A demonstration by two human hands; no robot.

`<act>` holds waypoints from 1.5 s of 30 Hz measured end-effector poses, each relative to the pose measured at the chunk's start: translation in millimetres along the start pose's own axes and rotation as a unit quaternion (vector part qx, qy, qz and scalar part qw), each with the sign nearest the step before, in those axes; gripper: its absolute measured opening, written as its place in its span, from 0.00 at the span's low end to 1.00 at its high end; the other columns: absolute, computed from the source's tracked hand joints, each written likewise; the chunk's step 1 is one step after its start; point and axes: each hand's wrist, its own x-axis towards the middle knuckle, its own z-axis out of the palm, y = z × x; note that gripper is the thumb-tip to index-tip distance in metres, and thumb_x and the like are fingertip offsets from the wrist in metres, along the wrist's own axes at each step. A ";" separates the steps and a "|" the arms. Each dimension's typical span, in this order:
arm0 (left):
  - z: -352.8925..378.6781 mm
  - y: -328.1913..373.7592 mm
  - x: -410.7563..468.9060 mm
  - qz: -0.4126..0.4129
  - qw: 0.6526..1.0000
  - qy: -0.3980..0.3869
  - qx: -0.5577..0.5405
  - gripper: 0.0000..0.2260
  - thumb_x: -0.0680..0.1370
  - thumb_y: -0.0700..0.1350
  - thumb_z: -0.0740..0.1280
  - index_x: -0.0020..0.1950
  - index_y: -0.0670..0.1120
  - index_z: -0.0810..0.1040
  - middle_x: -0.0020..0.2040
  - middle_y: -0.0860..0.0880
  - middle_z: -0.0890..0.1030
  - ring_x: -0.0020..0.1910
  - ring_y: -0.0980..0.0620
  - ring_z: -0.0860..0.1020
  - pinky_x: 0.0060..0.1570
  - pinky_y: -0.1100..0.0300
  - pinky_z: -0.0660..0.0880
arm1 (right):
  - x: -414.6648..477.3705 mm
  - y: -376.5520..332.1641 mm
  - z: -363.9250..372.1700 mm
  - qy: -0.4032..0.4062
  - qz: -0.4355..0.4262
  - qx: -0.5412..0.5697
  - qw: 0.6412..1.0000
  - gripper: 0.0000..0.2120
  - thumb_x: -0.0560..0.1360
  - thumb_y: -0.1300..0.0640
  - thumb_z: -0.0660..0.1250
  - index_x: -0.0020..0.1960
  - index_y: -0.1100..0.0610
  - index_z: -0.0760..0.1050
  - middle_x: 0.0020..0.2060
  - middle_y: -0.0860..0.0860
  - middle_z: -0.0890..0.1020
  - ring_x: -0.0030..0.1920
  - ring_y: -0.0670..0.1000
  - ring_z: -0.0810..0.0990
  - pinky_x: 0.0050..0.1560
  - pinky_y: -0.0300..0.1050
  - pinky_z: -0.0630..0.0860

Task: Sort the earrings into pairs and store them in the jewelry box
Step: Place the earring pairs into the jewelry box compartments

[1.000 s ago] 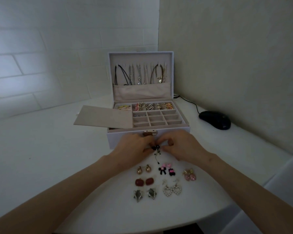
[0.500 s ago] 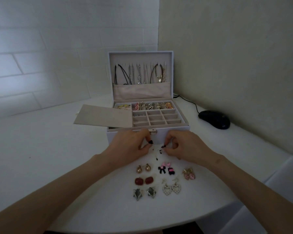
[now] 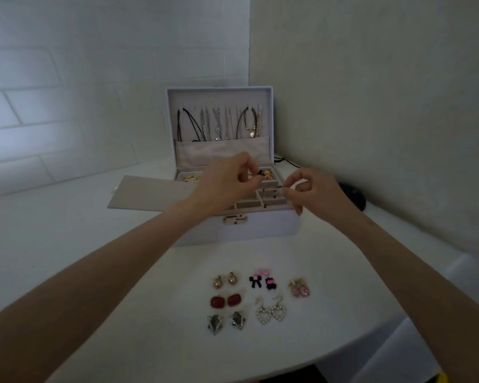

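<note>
Both hands have risen from the white desk (image 3: 80, 258) to hover over the open white rectangular jewelry box (image 3: 260, 228). The left hand (image 3: 227, 181) pinches a small black earring (image 3: 260, 172) above the back compartments, while the right hand (image 3: 313, 189) pinches a second thin dark earring (image 3: 281, 187) just beside it, over the grid's right side. Six sorted earring pairs (image 3: 262, 315) lie on the desk in front of the box.

A home desk (image 3: 94, 244) corner (brick-patterned wall (image 3: 67, 106)), with jewelry box (image 3: 260, 229) and computer mouse (image 3: 356, 199).
</note>
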 end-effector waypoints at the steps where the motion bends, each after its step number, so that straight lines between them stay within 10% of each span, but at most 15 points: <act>1: 1.2 1.6 9.4 -0.007 1.000 -0.003 -0.003 0.04 0.75 0.46 0.68 0.46 0.47 0.75 0.30 0.55 0.72 0.29 0.59 0.69 0.34 0.61 0.68 | 4.6 2.5 -1.0 0.013 0.004 0.008 1.000 0.06 0.71 0.56 0.71 0.40 0.55 0.75 0.19 0.48 0.77 0.22 0.43 0.70 0.25 0.32 0.64; 14: 34.0 -9.5 65.6 -0.081 0.994 -0.066 -0.031 0.04 0.73 0.45 0.70 0.44 0.47 0.77 0.44 0.48 0.83 0.42 0.55 0.79 0.47 0.61 0.75 | 36.9 27.8 -4.4 0.064 0.074 0.047 0.994 0.07 0.72 0.54 0.71 0.43 0.58 0.76 0.24 0.53 0.78 0.20 0.41 0.68 0.26 0.37 0.65; 38: 26.0 -18.2 41.3 -0.055 0.957 -0.194 0.208 0.13 0.78 0.39 0.60 0.58 0.51 0.78 0.58 0.45 0.69 0.54 0.46 0.73 0.55 0.55 0.71 | 65.4 30.2 12.7 0.046 0.066 -0.045 0.996 0.10 0.70 0.55 0.72 0.35 0.51 0.72 0.26 0.49 0.75 0.27 0.44 0.72 0.32 0.39 0.67; 45: 22.0 -14.9 37.3 0.001 0.971 -0.176 0.161 0.17 0.76 0.34 0.59 0.57 0.52 0.77 0.54 0.46 0.69 0.48 0.50 0.72 0.40 0.63 0.66 | 66.4 28.9 11.2 0.063 0.066 -0.059 0.994 0.10 0.70 0.53 0.72 0.35 0.50 0.72 0.24 0.49 0.75 0.19 0.39 0.70 0.27 0.36 0.66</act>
